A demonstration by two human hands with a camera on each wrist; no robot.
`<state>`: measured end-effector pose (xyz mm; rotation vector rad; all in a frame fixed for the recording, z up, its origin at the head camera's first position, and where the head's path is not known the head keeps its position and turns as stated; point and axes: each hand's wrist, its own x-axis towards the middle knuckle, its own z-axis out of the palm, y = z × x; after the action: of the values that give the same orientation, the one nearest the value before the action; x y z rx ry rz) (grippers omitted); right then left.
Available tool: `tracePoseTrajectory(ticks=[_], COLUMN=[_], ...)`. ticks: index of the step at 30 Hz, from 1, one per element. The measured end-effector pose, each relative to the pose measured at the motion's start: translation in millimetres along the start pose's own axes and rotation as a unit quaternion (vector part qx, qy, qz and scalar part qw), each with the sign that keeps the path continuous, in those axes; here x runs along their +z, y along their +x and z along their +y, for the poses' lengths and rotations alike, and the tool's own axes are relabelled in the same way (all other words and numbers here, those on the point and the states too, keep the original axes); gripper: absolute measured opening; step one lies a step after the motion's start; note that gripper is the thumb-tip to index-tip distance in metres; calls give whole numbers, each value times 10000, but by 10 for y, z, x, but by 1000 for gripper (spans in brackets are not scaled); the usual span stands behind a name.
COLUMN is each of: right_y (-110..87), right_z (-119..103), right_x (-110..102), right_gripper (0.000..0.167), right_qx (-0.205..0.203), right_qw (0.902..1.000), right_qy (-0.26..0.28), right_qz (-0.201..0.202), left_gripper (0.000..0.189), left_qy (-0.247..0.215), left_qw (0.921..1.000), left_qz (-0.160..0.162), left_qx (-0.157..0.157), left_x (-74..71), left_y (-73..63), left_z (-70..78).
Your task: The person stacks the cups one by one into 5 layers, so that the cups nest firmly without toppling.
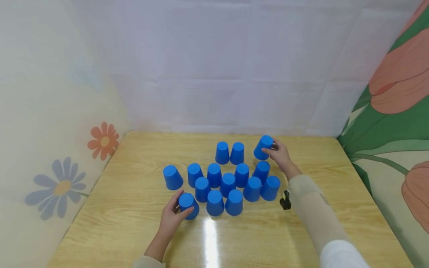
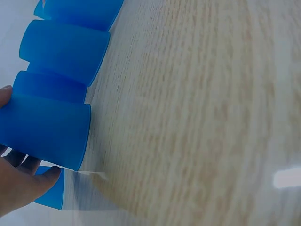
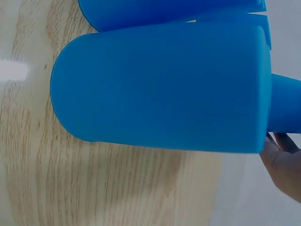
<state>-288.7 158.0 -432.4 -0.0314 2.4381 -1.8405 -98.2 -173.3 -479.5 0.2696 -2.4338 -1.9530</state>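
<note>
Several blue cups stand upside down on the wooden table. My left hand (image 1: 171, 219) grips the front-left cup (image 1: 188, 206), thumb on its near side and fingers round its left. In the left wrist view this cup (image 2: 44, 129) is between thumb and fingers, its rim close to the tabletop. At the back right, my right hand (image 1: 280, 156) holds another cup (image 1: 263, 147), which leans slightly. The right wrist view has a nearer cup (image 3: 160, 89) covering most of the held cup (image 3: 287, 103) and part of the hand.
Two cups, one of them the right cup (image 1: 237, 153), stand together at the back. A lone cup (image 1: 172, 177) is at the left, with staggered rows of cups in the middle. A small black object (image 1: 285, 201) lies by the right sleeve. A white sheet (image 1: 214, 74) hangs behind the table (image 1: 110, 208).
</note>
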Motion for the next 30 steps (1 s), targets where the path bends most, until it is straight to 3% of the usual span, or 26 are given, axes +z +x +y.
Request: tracePoseTrajectory(ticks=[12,23,30], right_y=[75,78,68], right_z=[87,101,112], right_x=[68,129,167], right_gripper=[59,61,61], right_qx=[922,1314,1397], right_qw=[9954,9902,9895], right_qy=[187,420,295], right_qz=[-192,-235,-245], left_gripper=[61,59,57], left_qy=[-106,-291,-292], left_qw=[9999,9995,9995], left_qz=[94,141,154], left_qx=[-38,10,-1], left_x=[-16,-39,-32], left_y=[-10,-40,-57], left_z=[-76,-92,-86])
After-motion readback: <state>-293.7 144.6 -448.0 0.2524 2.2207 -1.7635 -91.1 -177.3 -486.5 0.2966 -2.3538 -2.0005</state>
